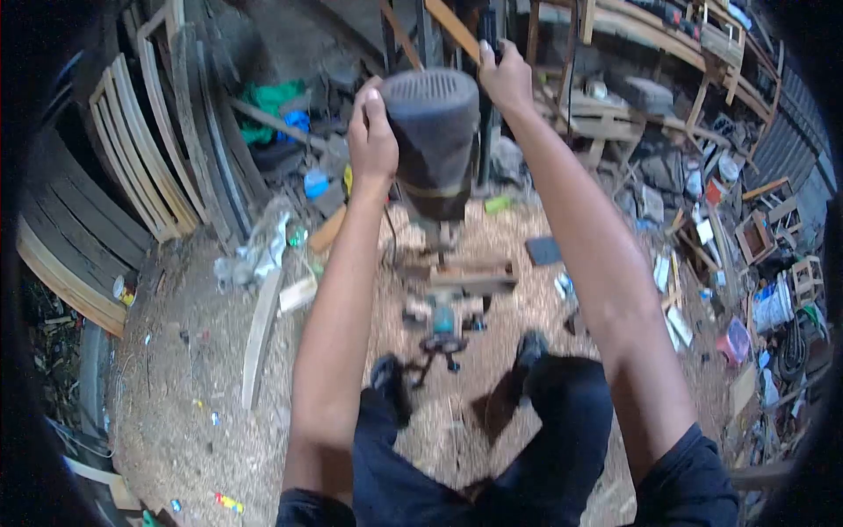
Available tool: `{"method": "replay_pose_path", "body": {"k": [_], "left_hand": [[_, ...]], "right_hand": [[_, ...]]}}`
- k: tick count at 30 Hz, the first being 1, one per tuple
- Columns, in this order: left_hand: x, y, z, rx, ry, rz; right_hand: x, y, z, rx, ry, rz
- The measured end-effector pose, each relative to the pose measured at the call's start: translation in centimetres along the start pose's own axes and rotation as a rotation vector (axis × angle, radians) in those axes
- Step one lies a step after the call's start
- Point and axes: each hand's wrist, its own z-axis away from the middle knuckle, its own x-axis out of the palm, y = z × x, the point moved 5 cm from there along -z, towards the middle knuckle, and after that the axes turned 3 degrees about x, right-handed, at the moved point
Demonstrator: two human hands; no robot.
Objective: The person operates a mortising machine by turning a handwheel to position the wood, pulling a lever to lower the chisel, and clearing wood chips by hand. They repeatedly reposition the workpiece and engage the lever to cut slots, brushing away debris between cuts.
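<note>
Before me stands a drill-press-like machine whose dark, cylindrical motor housing (430,145) has a vented cap. My left hand (374,145) is closed against the left side of this housing, thumb up, its other fingers partly hidden. Up and to the right, my right hand (507,79) closes around a black upright handle (488,31), beside a slanted wooden strip (453,31). Beneath the motor, a blurred spindle points down at a wooden piece (474,279). That piece lies on a machine vise (443,318) with a dark handwheel (443,343) at its front.
My legs straddle the machine's front on a floor covered in shavings. Curved wooden slats (140,149) lean at left, near a loose wooden strip (262,338). Scrap, a pink container (734,341) and a coiled black hose (793,350) crowd the right side. A dark cord (392,233) hangs beside the motor.
</note>
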Motion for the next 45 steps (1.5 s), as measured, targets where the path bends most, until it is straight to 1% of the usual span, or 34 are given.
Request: {"method": "replay_pose_path", "body": {"k": [1,2,4,6,7,8,9,10,11,12,13,14,15,16,18,19,22,23,25,26,27,28,30,31,34,37,40,43,45], "left_hand": [[-0.7,0.8,1.6,0.091,-0.009,-0.131],[-1.5,1.5,3.7,0.102,0.012,-0.229],[-3.4,0.3,8.9,0.116,0.059,-0.265],[-5.5,-2.0,15.8,-0.107,0.038,-0.223],[-6.5,-4.0,19.9,-0.202,0.036,-0.277],[-7.6,-6.4,24.2,-0.303,0.028,-0.333],[-8.4,-8.6,28.3,-0.484,-0.045,-0.338],[-9.2,-10.6,32.7,-0.668,-0.112,-0.341],[-10.2,-12.6,36.6,-0.695,-0.164,-0.393],[-10.7,-14.5,39.4,-0.709,-0.217,-0.438],[-10.7,-15.1,41.8,-0.728,-0.243,-0.410],[-10.4,-15.2,43.4,-0.744,-0.266,-0.383],[-10.2,-15.1,44.1,-0.772,-0.192,-0.294],[-10.2,-15.4,44.3,-0.808,-0.218,-0.291],[-10.2,-16.4,44.4,-0.878,-0.270,-0.286],[-10.1,-16.9,44.3,-0.845,-0.271,-0.280],[-9.6,-17.1,44.8,-0.823,-0.198,-0.047],[-9.4,-17.2,44.8,-0.839,-0.183,-0.051],[-9.5,-18.2,45.0,-0.863,-0.189,-0.052],[-9.8,-18.4,45.7,-0.884,-0.192,-0.054],[-9.7,-18.0,45.4,-0.827,-0.181,-0.044],[-10.0,-18.7,46.0,-0.816,-0.195,-0.077],[-10.1,-19.3,46.0,-0.777,-0.217,-0.134],[-10.1,-19.8,46.6,-0.895,-0.212,-0.093],[-10.1,-20.5,47.0,-0.886,-0.220,-0.077],[-10.4,-20.6,47.2,-0.883,-0.285,-0.197],[-10.0,-19.5,46.2,-0.829,-0.281,-0.181],[-9.9,-18.0,45.3,-0.735,-0.265,-0.197],[-9.8,-17.6,44.9,-0.734,-0.274,-0.202]], "right_hand": [[-0.2,1.3,1.8,0.016,-0.028,-0.059],[-0.8,2.9,4.6,0.071,-0.005,-0.091],[-2.9,4.4,11.0,0.146,0.062,-0.172],[-4.9,7.4,19.4,0.274,0.072,-0.237],[-5.6,10.5,24.2,0.351,0.042,-0.080],[-7.0,11.0,29.0,0.426,0.057,-0.140],[-6.5,16.4,34.9,0.468,0.047,0.078],[-5.5,19.8,40.6,0.594,-0.124,0.076],[-5.2,21.3,44.7,0.708,-0.287,0.064],[-5.8,19.9,47.4,0.745,-0.415,0.315],[-6.3,18.5,49.4,0.790,-0.435,0.106],[-6.6,16.9,50.7,0.772,-0.434,0.037],[-6.5,15.8,51.8,0.748,-0.433,-0.037],[-5.9,15.0,52.3,0.721,-0.435,-0.114],[-3.1,15.3,53.5,0.759,-0.537,-0.155],[-2.0,15.4,53.6,0.772,-0.590,-0.174],[-2.1,14.7,54.4,0.721,-0.511,0.022],[-2.3,14.5,54.3,0.685,-0.592,-0.143],[-2.8,13.6,53.9,0.485,-0.678,-0.066],[-2.8,13.6,54.0,0.485,-0.740,-0.080],[-2.8,13.6,54.2,0.484,-0.802,-0.093],[-2.8,13.5,54.3,0.483,-0.865,-0.106],[-2.6,14.7,54.6,0.591,-0.973,-0.096],[-2.4,14.9,54.9,0.554,-0.965,-0.115],[-1.8,15.8,55.4,0.602,-0.990,-0.063],[-2.1,14.5,54.6,0.581,-0.940,-0.060],[-2.5,13.0,53.9,0.634,-0.878,-0.037],[-2.0,13.2,55.0,0.772,-0.878,0.223],[-1.8,13.5,55.5,0.741,-0.887,0.225]]}}
